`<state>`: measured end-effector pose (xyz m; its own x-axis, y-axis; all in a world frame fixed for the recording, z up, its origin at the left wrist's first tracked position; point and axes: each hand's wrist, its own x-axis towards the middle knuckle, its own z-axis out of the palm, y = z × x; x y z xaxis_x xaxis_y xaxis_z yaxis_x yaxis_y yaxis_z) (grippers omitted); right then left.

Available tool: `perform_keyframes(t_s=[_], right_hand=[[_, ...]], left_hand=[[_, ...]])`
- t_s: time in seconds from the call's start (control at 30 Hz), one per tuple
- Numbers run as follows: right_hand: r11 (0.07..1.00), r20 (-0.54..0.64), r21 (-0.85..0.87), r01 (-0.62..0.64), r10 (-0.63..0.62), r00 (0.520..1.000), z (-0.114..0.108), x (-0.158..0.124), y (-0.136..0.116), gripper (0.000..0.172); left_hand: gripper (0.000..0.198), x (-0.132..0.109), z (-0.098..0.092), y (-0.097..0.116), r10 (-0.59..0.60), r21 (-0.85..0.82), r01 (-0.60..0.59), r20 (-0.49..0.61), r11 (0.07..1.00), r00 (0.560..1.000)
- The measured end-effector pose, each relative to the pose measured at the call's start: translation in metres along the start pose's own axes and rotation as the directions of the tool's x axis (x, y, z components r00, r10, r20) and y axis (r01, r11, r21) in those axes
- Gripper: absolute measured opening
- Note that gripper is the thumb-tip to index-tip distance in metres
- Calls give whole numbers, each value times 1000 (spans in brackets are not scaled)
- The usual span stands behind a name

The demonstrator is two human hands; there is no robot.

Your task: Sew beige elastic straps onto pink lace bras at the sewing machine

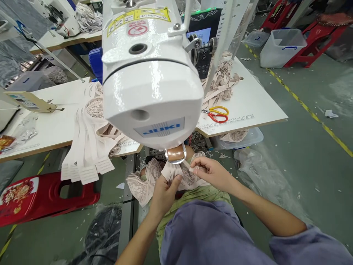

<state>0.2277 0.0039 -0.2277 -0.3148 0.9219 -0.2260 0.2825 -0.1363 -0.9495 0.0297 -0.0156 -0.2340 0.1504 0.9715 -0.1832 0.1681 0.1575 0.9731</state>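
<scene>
Below the head of a white sewing machine (154,88), my left hand (165,191) pinches a beige fabric band (171,170) between thumb and fingers. My right hand (211,172), fingers pressed together, grips a narrow beige strap (188,165) just to the right of the machine's front. A beige lace bra (151,180) hangs over my lap, its cups spread to either side of my left hand. The machine's front hides the needle area and the far end of the band.
Beige bands (86,147) drape over the table edge at left. Red-and-yellow scissors (217,113) and a heap of straps (224,81) lie on the right tabletop (256,99). A red stool (41,198) stands at lower left, and a plastic bin (284,48) sits on the floor.
</scene>
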Motion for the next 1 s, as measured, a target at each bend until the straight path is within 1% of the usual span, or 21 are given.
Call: perform_keyframes(t_s=[0.07, 0.13, 0.23, 0.37, 0.5, 0.6, 0.73, 0.9, 1.0], right_hand=[[994, -25, -101, 38, -40, 999, -2, -3, -2, 10], [977, -19, -197, 83, -88, 996, -3, -6, -6, 8], [939, 4, -309, 150, -157, 988, -2, -8, -10, 8], [905, 59, -386, 176, -166, 984, -2, -6, -13, 13], [886, 103, -421, 195, -167, 981, -4, -6, -19, 13], [893, 139, -415, 172, -125, 982, -7, -5, -22, 13], [943, 165, -312, 118, -68, 984, -13, 4, -18, 10], [970, 251, -228, 86, -27, 968, -18, 15, -14, 15], [989, 303, -144, 16, 29, 953, -19, 16, -15, 21]], left_hand=[[34, 2, -2, 6, -2, 16, 1, 42, 1000, 999], [36, 1, -2, 12, 3, 40, -6, 71, 999, 997], [30, -2, 0, 18, -2, 103, -6, 75, 995, 997], [25, -4, 4, 21, -8, 145, -4, 78, 989, 997], [25, -2, 5, 21, -40, 189, 19, 103, 982, 994], [26, 1, 4, 21, -66, 161, 45, 130, 986, 989], [26, 4, 2, 22, -87, 99, 74, 131, 992, 987], [26, 5, 1, 27, -114, 26, 111, 142, 993, 983], [28, 5, 1, 27, -141, 15, 140, 128, 990, 982]])
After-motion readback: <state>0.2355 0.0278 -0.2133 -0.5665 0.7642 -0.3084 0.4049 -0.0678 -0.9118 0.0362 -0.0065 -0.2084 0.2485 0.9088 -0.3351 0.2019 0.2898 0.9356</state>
